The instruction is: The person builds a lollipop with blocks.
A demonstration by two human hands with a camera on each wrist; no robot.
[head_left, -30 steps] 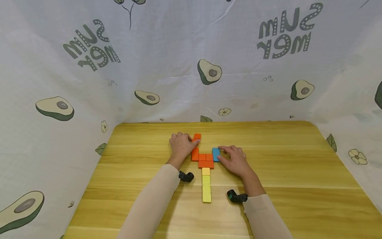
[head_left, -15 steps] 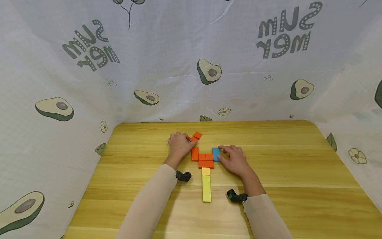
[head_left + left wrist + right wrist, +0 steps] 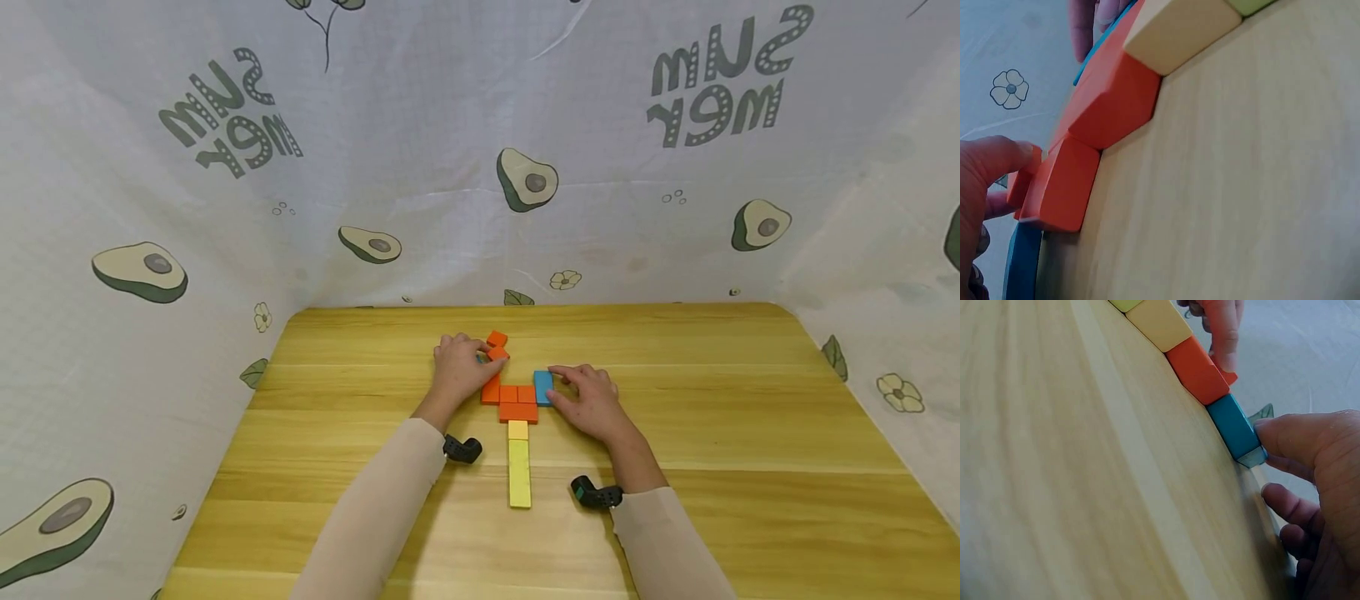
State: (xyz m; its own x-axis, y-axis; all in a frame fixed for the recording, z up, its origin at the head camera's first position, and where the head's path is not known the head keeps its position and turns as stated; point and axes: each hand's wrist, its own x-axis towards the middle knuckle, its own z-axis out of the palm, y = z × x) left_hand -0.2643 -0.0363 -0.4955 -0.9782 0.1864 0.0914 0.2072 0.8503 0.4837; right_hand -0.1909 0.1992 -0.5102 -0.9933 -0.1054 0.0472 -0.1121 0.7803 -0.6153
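Thumb and fingers of my left hand (image 3: 457,372) pinch a small orange block (image 3: 498,354) above the left end of the flat block figure. Just behind it lies another small orange block (image 3: 497,338), turned at an angle. Below is an upright orange block (image 3: 490,393), partly covered by the hand. A blue block (image 3: 1022,262) shows under the left hand in the left wrist view, mostly hidden in the head view. My right hand (image 3: 592,403) holds a second blue block (image 3: 543,388) between thumb and forefinger, at the figure's right end.
Between the hands lie two small orange blocks and a wide orange block (image 3: 518,412). A pale yellow block (image 3: 517,430) and a long yellow-green block (image 3: 519,473) run toward me. The wooden table (image 3: 712,417) ends at a printed cloth (image 3: 615,233).
The left hand shifts left, then back right, carrying the small orange block away from and over the left column. The far orange block has turned askew. The right hand stays put.
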